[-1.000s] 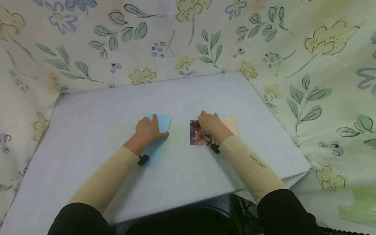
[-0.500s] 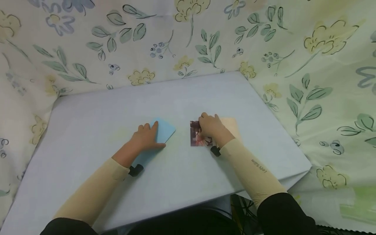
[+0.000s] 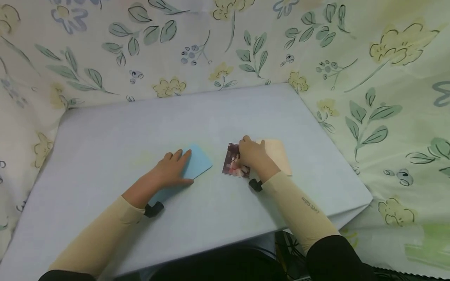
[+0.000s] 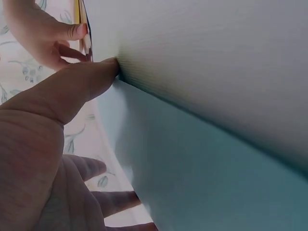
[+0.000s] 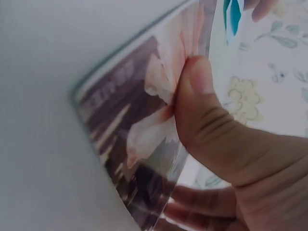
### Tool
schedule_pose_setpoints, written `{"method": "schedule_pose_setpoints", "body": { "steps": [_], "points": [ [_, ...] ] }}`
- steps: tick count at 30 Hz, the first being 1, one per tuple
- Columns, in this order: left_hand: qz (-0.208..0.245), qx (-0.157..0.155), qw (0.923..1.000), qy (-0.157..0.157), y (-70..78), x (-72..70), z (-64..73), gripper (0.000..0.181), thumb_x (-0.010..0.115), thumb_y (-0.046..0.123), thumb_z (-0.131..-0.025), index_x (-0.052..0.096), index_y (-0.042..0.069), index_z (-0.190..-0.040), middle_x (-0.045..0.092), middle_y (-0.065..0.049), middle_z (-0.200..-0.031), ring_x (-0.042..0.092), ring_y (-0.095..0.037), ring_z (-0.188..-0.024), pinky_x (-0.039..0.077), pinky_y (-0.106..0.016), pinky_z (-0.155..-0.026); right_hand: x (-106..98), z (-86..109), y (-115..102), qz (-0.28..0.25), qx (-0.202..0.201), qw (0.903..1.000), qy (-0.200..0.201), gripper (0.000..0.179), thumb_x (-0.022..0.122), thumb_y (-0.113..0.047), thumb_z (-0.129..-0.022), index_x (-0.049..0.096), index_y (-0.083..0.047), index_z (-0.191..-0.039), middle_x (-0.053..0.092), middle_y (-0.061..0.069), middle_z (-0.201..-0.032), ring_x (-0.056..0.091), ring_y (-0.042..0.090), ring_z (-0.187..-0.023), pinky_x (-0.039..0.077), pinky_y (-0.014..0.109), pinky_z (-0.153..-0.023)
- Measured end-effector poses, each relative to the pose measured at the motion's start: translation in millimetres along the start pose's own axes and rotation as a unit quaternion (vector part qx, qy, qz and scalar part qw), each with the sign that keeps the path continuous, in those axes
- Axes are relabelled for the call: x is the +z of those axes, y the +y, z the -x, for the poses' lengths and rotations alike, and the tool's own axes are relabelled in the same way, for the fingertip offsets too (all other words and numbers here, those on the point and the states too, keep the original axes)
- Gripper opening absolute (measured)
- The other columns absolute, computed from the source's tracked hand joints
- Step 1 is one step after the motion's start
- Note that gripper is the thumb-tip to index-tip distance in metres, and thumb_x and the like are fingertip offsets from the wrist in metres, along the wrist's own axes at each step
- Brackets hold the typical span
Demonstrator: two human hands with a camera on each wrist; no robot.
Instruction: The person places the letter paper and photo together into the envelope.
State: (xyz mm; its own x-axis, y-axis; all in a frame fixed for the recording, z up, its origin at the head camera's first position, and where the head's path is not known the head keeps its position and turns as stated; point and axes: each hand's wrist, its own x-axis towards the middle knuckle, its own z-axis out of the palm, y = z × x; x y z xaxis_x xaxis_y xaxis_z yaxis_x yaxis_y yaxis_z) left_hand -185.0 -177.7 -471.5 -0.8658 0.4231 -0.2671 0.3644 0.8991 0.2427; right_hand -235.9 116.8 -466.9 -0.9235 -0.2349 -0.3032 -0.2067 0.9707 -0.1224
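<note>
A flat light-blue paper piece (image 3: 198, 160) lies aslant on the white table, left of the middle. My left hand (image 3: 172, 169) rests on it with fingers spread; the hand and wrist hide its near part. In the left wrist view the thumb touches the edge of the blue paper (image 4: 192, 159). To the right, my right hand (image 3: 254, 154) holds a glossy picture card (image 3: 234, 162), its thumb pressed on the printed face (image 5: 144, 130) and its other fingers curled at the far edge. The card sits slightly turned, partly covered by the hand.
A beige rectangular card (image 3: 279, 154) lies beside the right hand, partly hidden by it. The white-covered table (image 3: 140, 121) is bordered by floral cloth (image 3: 225, 43) at the back and sides. Dark cables (image 3: 291, 244) show below the front edge.
My left hand has moved left and toward me, and the blue paper has turned with it. In my right hand the picture card has turned slightly, away from the beige card.
</note>
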Motion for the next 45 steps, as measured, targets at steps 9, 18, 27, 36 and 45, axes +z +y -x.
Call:
{"method": "schedule_pose_setpoints", "body": {
  "steps": [9, 18, 27, 36, 45],
  "points": [
    [0.023, 0.041, 0.9988, -0.01, -6.5, 0.3, 6.9, 0.108, 0.079, 0.047, -0.088, 0.015, 0.007, -0.165, 0.019, -0.025, -0.166, 0.016, -0.059, -0.146, 0.019, -0.069, -0.115, 9, 13.4, -9, 0.02, 0.031, 0.9981, 0.049, 0.086, 0.082, -0.057, -0.081, 0.057, 0.009, -0.13, 0.052, 0.021, -0.13, 0.052, 0.038, -0.119, 0.033, 0.058, -0.108],
    [0.036, 0.06, 0.9975, -0.015, -5.8, 4.9, 14.9, 0.104, 0.081, 0.045, -0.086, 0.022, 0.011, -0.164, 0.02, -0.018, -0.168, 0.012, -0.059, -0.148, 0.015, -0.071, -0.114, 15, 22.0, -10, 0.06, 0.059, 0.9949, 0.055, 0.087, 0.075, -0.073, -0.074, 0.064, 0.004, -0.112, 0.053, 0.016, -0.11, 0.051, 0.032, -0.099, 0.043, 0.043, -0.091],
    [0.048, 0.085, 0.9951, -0.014, -9.8, 8.6, 19.7, 0.104, 0.083, 0.041, -0.084, 0.021, 0.017, -0.165, 0.02, -0.01, -0.17, 0.011, -0.051, -0.151, 0.009, -0.067, -0.118, 18, 32.2, -8, 0.015, 0.098, 0.9934, 0.059, 0.087, 0.075, -0.073, -0.076, 0.065, 0.004, -0.114, 0.053, 0.018, -0.114, 0.051, 0.033, -0.103, 0.051, 0.045, -0.082],
    [0.058, 0.103, 0.9928, -0.021, -11.9, 9.9, 26.1, 0.101, 0.081, 0.032, -0.087, 0.02, 0.017, -0.166, 0.014, -0.01, -0.171, 0.004, -0.05, -0.152, 0.009, -0.068, -0.117, 22, 48.6, -2, -0.061, 0.134, 0.9872, 0.062, 0.064, 0.078, -0.054, -0.087, 0.066, 0.002, -0.113, 0.059, 0.016, -0.102, 0.064, 0.034, -0.093, 0.054, 0.046, -0.07],
    [0.061, 0.117, 0.9909, -0.024, -10.4, 14.9, 29.3, 0.101, 0.081, 0.03, -0.085, 0.02, 0.019, -0.166, 0.012, -0.012, -0.171, 0.002, -0.049, -0.153, 0.006, -0.068, -0.118, 32, 71.5, 7, -0.138, 0.15, 0.9758, 0.078, 0.056, 0.084, -0.045, -0.083, 0.065, 0.003, -0.104, 0.069, 0.017, -0.097, 0.064, 0.029, -0.083, 0.053, 0.044, -0.07]
  ]
}}
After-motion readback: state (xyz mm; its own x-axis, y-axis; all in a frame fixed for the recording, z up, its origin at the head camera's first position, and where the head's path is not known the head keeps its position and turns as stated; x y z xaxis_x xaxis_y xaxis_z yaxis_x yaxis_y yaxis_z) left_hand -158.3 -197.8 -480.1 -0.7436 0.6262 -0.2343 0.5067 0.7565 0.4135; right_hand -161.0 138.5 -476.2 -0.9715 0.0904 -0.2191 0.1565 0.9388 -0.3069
